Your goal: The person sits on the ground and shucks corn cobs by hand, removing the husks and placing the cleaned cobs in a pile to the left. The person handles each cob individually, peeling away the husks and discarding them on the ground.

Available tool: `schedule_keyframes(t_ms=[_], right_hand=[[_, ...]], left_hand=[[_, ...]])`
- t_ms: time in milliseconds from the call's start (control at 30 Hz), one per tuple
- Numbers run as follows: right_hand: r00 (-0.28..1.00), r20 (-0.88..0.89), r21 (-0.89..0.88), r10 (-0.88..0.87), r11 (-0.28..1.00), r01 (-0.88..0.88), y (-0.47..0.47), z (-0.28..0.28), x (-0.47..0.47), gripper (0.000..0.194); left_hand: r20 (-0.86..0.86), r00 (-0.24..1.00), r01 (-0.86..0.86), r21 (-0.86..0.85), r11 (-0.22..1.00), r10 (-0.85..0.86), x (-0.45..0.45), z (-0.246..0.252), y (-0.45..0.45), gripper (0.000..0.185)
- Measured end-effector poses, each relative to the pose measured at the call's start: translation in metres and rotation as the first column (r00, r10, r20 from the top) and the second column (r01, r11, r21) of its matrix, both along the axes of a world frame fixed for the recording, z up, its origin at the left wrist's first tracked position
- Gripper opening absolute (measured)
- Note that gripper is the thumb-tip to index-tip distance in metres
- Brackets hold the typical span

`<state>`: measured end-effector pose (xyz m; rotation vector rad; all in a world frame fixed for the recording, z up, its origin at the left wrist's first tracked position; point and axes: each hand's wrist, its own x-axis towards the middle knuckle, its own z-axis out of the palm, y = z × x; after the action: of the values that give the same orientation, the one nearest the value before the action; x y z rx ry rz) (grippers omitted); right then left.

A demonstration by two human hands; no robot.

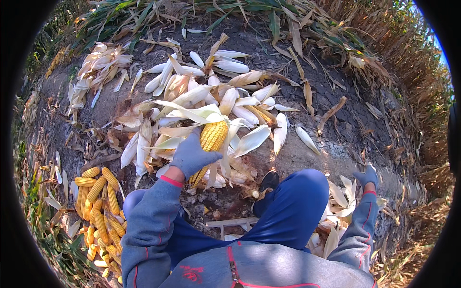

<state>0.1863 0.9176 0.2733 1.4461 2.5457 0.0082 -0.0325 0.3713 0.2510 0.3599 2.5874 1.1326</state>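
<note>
My left hand (192, 153), in a grey-blue work glove, grips an ear of yellow corn (214, 136). Pale husk leaves (252, 141) are peeled back and spread around the ear, hiding its far end. My right hand (366, 177), gloved alike, is out to the right, its thumb apart from the fingers; no held thing shows in it. Beside it lie loose dry husks (342, 198). A heap of unhusked corn ears (191, 97) covers the ground before me, and one ear in it shows bare yellow kernels (264, 115).
Husked yellow ears (102, 219) are piled at my left. Between my legs is part of a wooden frame (230, 222). More husks (102, 66) lie at far left. Cut corn stalks (252, 7) lie beyond the heap, and dry standing corn (403, 46) is at right.
</note>
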Motion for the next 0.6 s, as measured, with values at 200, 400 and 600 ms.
schedule_keyframes(t_ms=[200,400,600], right_hand=[[0.582,-0.651,-0.45,0.487,0.37,-0.813,-0.153,0.016,-0.161,0.073],[0.37,-0.608,-0.391,0.702,0.141,-0.91,-0.329,-0.014,-0.238,0.108],[0.409,-0.86,-0.343,0.304,0.248,-0.906,-0.358,-0.042,-0.244,0.04]], left_hand=[[-0.071,0.991,0.087,-0.332,0.939,-0.117,0.011,0.01,0.024,0.084],[-0.07,0.981,0.142,-0.385,0.912,-0.182,0.014,0.013,0.025,0.079],[-0.246,0.945,0.088,-0.45,0.889,-0.217,0.011,0.007,0.019,0.062]])
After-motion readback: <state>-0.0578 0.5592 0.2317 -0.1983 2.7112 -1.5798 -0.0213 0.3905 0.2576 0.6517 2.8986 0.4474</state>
